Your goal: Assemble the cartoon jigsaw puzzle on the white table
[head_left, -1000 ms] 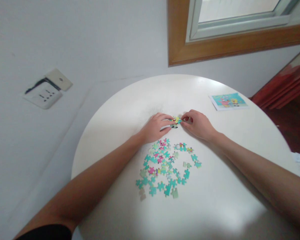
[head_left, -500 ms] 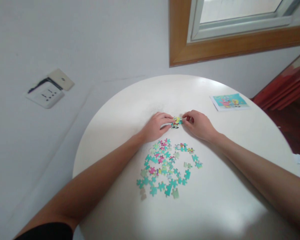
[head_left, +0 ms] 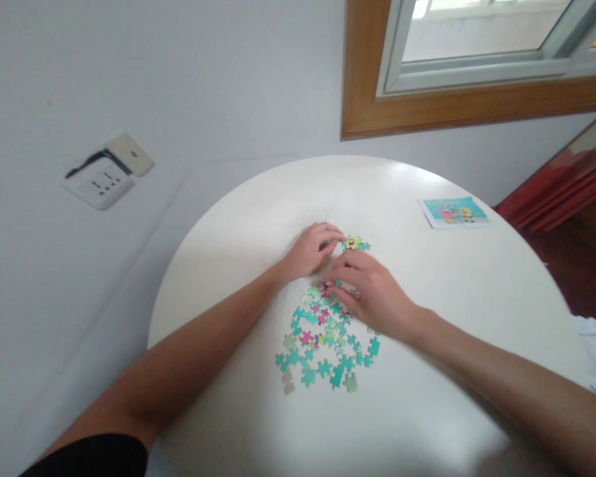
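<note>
A small joined cluster of jigsaw pieces (head_left: 355, 244), yellow and teal, lies on the round white table (head_left: 427, 371). My left hand (head_left: 312, 250) rests beside it with curled fingertips touching its left edge. My right hand (head_left: 372, 291) lies lower, over the upper right part of a loose pile of teal, pink and pale pieces (head_left: 322, 344). Its fingers stretch flat toward the left and cover some pieces; nothing shows in its grip.
A picture card (head_left: 453, 211) with cartoon figures lies at the table's far right. A wall socket plate (head_left: 106, 177) sits on the white wall to the left. A wooden window frame (head_left: 427, 106) is above, and red folded material (head_left: 571, 185) stands at the right.
My right hand has left the joined cluster and moved down and left onto the loose pile. My left hand stays at the cluster. The view has shifted slightly.
</note>
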Demonstrator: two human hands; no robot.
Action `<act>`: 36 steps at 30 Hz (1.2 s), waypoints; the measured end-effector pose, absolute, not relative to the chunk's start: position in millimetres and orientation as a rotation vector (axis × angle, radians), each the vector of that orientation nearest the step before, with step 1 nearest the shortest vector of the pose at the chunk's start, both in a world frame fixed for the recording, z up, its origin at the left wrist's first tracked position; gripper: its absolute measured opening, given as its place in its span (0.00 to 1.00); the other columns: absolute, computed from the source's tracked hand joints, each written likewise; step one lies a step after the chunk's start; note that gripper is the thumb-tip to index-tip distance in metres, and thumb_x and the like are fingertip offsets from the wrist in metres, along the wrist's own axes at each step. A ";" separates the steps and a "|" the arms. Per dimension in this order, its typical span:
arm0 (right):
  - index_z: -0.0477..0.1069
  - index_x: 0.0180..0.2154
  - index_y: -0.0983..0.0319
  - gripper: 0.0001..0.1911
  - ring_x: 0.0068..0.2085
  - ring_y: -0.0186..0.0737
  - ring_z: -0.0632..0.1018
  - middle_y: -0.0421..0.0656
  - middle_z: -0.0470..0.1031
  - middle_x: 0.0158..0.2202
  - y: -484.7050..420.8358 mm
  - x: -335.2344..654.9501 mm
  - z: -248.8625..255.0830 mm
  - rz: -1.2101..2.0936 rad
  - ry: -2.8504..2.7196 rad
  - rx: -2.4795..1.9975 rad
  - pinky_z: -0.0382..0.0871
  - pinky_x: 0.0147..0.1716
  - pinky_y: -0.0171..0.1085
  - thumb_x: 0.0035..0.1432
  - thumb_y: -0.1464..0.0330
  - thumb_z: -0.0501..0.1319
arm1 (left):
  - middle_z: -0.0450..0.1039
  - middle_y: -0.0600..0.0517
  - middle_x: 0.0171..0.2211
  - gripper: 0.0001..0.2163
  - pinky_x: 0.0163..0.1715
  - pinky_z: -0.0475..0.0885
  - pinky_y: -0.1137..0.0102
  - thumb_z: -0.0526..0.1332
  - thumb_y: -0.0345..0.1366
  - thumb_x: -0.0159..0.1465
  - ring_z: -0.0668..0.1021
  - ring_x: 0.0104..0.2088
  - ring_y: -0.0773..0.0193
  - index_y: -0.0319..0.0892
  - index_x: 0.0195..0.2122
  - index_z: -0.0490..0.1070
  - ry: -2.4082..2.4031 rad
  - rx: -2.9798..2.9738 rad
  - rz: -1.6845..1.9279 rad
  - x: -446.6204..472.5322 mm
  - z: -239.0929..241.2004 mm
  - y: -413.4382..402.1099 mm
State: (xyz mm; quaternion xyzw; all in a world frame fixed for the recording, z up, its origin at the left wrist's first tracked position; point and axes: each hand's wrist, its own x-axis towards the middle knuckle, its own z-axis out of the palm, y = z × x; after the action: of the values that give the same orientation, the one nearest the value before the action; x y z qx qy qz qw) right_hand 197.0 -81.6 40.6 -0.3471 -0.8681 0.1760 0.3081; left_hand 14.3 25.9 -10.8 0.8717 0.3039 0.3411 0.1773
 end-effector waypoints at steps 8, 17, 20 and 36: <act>0.76 0.36 0.62 0.07 0.45 0.45 0.72 0.47 0.74 0.42 -123.2 139.3 30.7 0.524 -2.669 -0.835 0.66 0.46 0.43 0.66 0.69 0.60 | 0.79 0.50 0.45 0.11 0.54 0.72 0.59 0.59 0.24 0.66 0.77 0.47 0.62 0.43 0.42 0.79 0.925 2.440 0.967 17.8 -9.8 22.4; 0.74 0.38 0.68 0.07 0.44 0.51 0.71 0.54 0.73 0.42 -126.6 115.7 37.4 0.233 -2.870 -0.938 0.70 0.44 0.45 0.55 0.78 0.61 | 0.78 0.51 0.44 0.11 0.53 0.71 0.57 0.59 0.23 0.66 0.77 0.47 0.61 0.44 0.39 0.79 0.916 2.453 0.943 18.8 -10.7 23.6; 0.73 0.41 0.70 0.12 0.45 0.53 0.71 0.56 0.73 0.42 -127.3 111.7 41.3 0.214 -2.916 -0.990 0.70 0.43 0.47 0.51 0.80 0.62 | 0.78 0.52 0.44 0.11 0.54 0.71 0.57 0.58 0.23 0.65 0.77 0.46 0.61 0.44 0.38 0.79 0.900 2.465 0.942 18.8 -11.2 24.0; 0.71 0.42 0.67 0.12 0.45 0.52 0.71 0.56 0.73 0.46 -126.0 112.7 33.5 0.172 -2.861 -0.932 0.68 0.43 0.47 0.56 0.82 0.58 | 0.78 0.52 0.43 0.11 0.53 0.72 0.58 0.59 0.24 0.65 0.77 0.46 0.61 0.45 0.39 0.79 0.904 2.478 0.939 18.9 -11.3 24.7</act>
State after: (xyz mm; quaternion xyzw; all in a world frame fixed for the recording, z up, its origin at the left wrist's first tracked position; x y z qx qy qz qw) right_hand 112.7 -126.0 33.5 -0.3086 -0.9474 0.0570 0.0636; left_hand 18.9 24.7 -11.3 0.8721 0.3182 0.3306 0.1699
